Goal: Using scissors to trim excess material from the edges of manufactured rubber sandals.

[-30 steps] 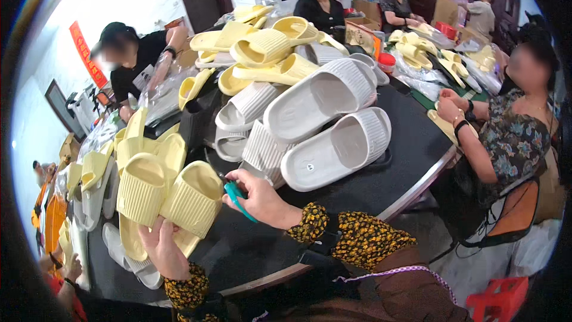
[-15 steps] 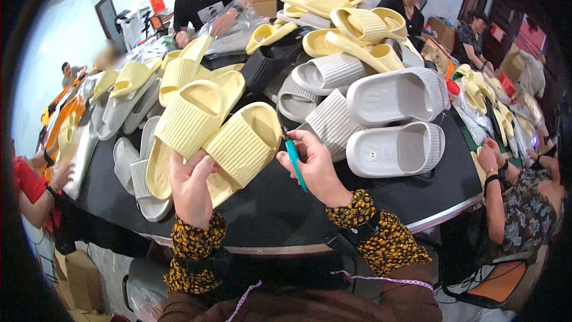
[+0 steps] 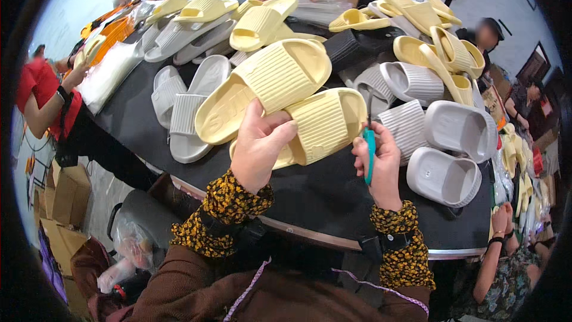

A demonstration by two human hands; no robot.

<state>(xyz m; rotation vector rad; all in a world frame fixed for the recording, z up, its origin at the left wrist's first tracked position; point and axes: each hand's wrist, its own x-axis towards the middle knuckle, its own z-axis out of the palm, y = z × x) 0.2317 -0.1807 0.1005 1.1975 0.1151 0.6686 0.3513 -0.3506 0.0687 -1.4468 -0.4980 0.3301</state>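
My left hand [image 3: 260, 147] is closed on a pair of pale yellow ribbed slide slippers, its thumb lying across the nearer one. The farther yellow slipper [image 3: 292, 74] tilts up to the left, and the nearer yellow slipper [image 3: 322, 134] lies against it. My right hand [image 3: 384, 164] grips a slim teal-handled tool [image 3: 370, 155]. The tool's thin dark tip stands by the right edge of the nearer slipper; whether it touches cannot be made out. Right of that hand are a grey ribbed slipper [image 3: 405, 128] and a pair of plain-soled grey slippers [image 3: 444, 176].
More grey slippers [image 3: 190, 119] lie left on the black table [image 3: 316, 194]. Yellow, grey and black slippers are heaped at the back [image 3: 411, 9]. Other people work around the table, one in a red top [image 3: 44, 92]. Cardboard boxes [image 3: 68, 194] stand on the floor at left.
The view has turned, so the table and both hands appear farther right. My hands keep hold of the yellow slippers and the teal-handled tool.
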